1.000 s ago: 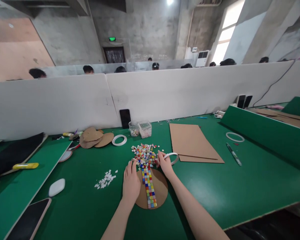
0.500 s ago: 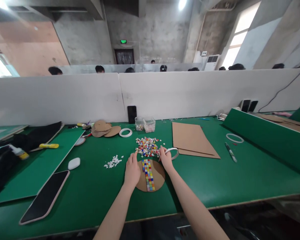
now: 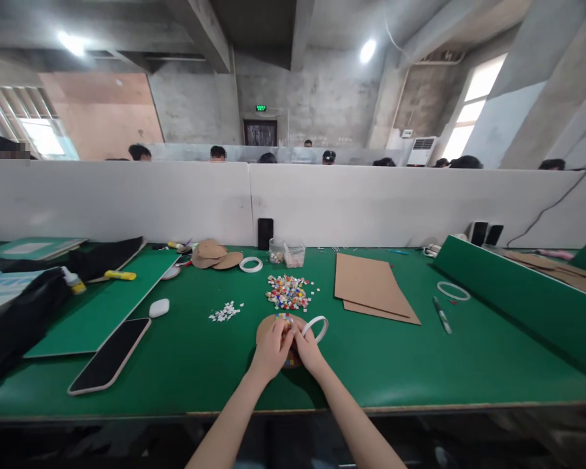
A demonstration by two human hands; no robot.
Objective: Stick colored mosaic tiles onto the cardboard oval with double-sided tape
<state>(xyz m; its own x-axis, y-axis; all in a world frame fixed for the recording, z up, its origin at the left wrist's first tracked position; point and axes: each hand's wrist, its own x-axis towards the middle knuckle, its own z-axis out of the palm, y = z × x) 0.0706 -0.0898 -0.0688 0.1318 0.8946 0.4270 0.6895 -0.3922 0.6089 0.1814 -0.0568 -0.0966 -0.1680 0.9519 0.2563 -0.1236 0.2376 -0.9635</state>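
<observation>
My left hand [image 3: 272, 350] and my right hand [image 3: 308, 350] meet over a round cardboard disc [image 3: 263, 327], fingertips pinched close together. Anything tiny between the fingertips is too small to make out. A white ring, like a roll of tape [image 3: 327, 326], is held in my right hand and sticks out on its right side. Rows of coloured mosaic tiles [image 3: 282, 316] lie on the disc, mostly hidden under my hands. Just beyond the disc is a loose heap of mixed mosaic tiles [image 3: 287, 293]. White chips [image 3: 226, 312] are scattered to the left.
Clear plastic boxes [image 3: 294, 255] and an upright black phone [image 3: 265, 233] stand by the partition [image 3: 185, 202]. Cardboard sheets [image 3: 371, 283] and a pen [image 3: 442, 316] lie right. Left are a phone [image 3: 110, 357], a white case [image 3: 159, 307] and cardboard discs [image 3: 209, 253].
My right hand has come from beside the tile heap down to the disc, bringing the white ring along. My left hand has moved in from the disc's left edge. The view has tilted up.
</observation>
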